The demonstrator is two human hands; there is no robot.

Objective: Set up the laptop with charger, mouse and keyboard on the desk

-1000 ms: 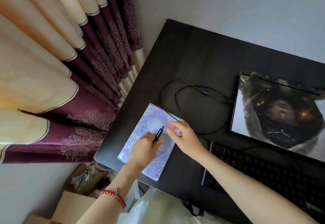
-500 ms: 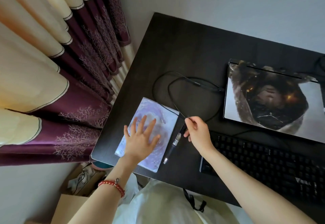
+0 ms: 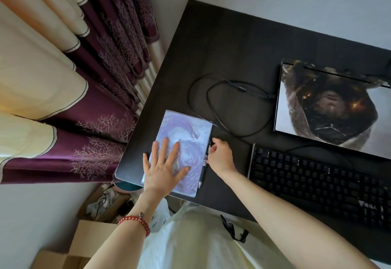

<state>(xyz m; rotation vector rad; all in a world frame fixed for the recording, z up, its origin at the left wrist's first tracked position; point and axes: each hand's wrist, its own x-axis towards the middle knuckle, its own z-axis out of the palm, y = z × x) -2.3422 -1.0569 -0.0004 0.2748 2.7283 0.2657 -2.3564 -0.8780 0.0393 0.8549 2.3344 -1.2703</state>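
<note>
Left hand point(image 3: 164, 170) is laid flat on the pad point(image 3: 186, 142), fingers straight and spread, palm pressed on its near half — nothing gripped. Pad is a pale lilac sheet with a swirl print, set at the near left corner of the tabletop point(image 3: 228, 57), slightly tilted, its near edge close to the tabletop's front edge. Right hand point(image 3: 220, 155) is positioned just beside the pad's right edge, fingers curled onto the upper part of a pen point(image 3: 202, 175); the exact pinch is hidden by the knuckles. Pen is laid on the tabletop along the pad's right edge, tip pointed toward the person. Keyboard point(image 3: 317, 184) — black, placed on the near right part of the tabletop, right of the right hand, apart from it. Laptop point(image 3: 330, 110) is seen behind the keyboard, lid closed, covered with a dark printed skin. A black cable point(image 3: 213, 110) is looped on the tabletop between pad and laptop, one end run to the laptop's left edge, where a plug is seen; whether this is the charger lead cannot be told. No mouse can be made out. A red bead bracelet point(image 3: 135, 222) is worn on the left wrist. Purple-and-cream curtain point(image 3: 63, 99) is hung left of the tabletop. Cardboard boxes point(image 3: 88, 237) are seen on the floor below the tabletop's left corner.
</note>
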